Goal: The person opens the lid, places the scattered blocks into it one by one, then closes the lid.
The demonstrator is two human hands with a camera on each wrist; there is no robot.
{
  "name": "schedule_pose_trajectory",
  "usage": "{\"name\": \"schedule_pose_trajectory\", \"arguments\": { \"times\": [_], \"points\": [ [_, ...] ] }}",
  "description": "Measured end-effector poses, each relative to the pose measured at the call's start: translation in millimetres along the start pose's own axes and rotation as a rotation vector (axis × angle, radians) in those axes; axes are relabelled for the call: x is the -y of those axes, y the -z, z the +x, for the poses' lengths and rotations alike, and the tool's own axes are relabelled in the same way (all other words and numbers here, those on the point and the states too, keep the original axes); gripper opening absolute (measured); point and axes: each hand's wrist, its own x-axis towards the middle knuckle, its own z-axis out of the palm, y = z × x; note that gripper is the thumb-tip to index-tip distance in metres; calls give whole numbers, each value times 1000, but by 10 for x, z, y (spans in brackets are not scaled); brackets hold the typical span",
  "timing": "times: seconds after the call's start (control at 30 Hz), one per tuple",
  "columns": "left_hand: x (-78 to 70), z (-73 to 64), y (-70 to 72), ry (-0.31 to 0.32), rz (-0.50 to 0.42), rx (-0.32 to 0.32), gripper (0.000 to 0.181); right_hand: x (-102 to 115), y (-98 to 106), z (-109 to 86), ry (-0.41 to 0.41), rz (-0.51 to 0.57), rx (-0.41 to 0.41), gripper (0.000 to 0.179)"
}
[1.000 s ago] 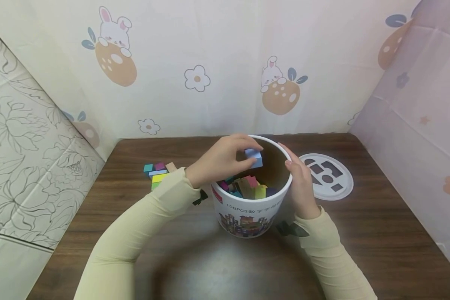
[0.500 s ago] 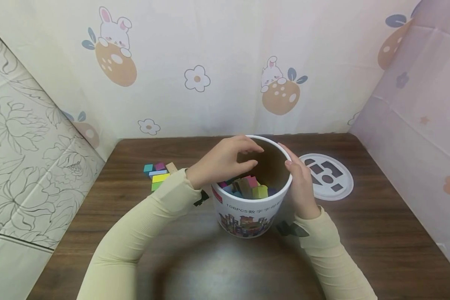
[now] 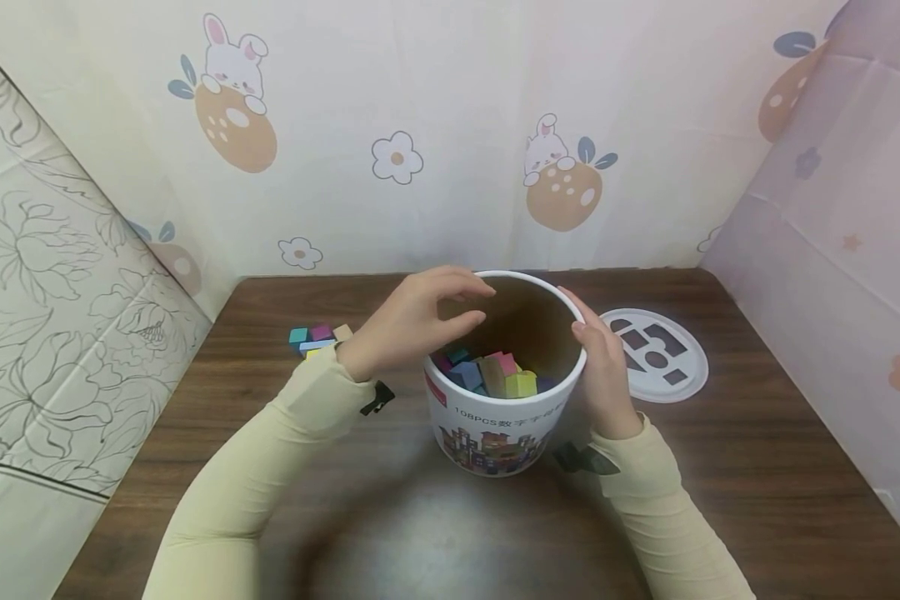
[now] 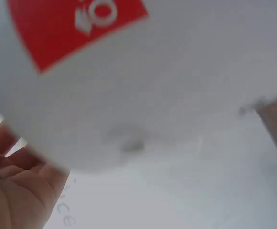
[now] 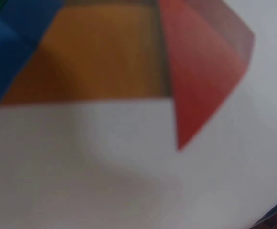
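A white bucket (image 3: 495,425) with a printed picture of blocks stands on the table, its top uncovered. Inside it lie several coloured toy blocks (image 3: 493,375), among them blue, brown, pink and yellow ones. Over the bucket's left rim my left hand (image 3: 408,321) hovers, thumb and fingers apart with nothing between them. My right hand (image 3: 606,375) grips the right side of the bucket at the rim, thumb on top. In the left wrist view the bucket wall (image 4: 143,81) hides much of the scene beyond the left hand (image 4: 19,191). Printed bucket wall (image 5: 105,157) fills the right wrist view.
A white lid (image 3: 686,379) with shaped cut-outs lies flat to the right of the bucket. Left of it, several small blocks (image 3: 318,340) lie on the brown wooden table (image 3: 757,467), partly behind the left sleeve. Patterned curtains (image 3: 450,208) stand behind and at both sides.
My left hand let a light blue block go into the bucket, then drew back leftward toward the rim. The right hand has stayed on the bucket.
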Motion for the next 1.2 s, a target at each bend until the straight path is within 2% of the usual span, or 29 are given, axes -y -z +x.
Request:
{"name": "schedule_pose_trajectory", "arguments": {
  "times": [0.13, 0.2, 0.4, 0.53, 0.67, 0.8, 1.0, 1.07, 1.2],
  "points": [
    [118, -112, 120, -19, 7, -72, 30, -8, -2, 5, 7, 4, 1, 47],
    [205, -179, 174, -8, 22, -108, 29, -9, -3, 6, 8, 7, 0, 47],
    [514, -432, 313, 97, 90, -184, 30, -18, -10, 6, 9, 7, -4, 47],
    [746, -615, 368, 166, 86, -206, 30, -18, -12, 7, 7, 12, -2, 47],
    [992, -811, 370, 258, 72, -207, 30, -11, -11, 7, 1, 15, -2, 47],
    [1258, -1009, 326, 338, 123, -200, 31, 5, -10, 8, -7, 17, -6, 47],
    [1616, -1255, 200, 477, 181, -119, 37, 8, -11, 7, -12, 15, -9, 48],
    [1705, -1311, 157, 500, 211, -92, 37, 2, -12, 7, -11, 16, -10, 48],
    [1824, -1387, 75, 493, 289, -68, 34, -8, -11, 9, -6, 22, -9, 48]
  ]
}}
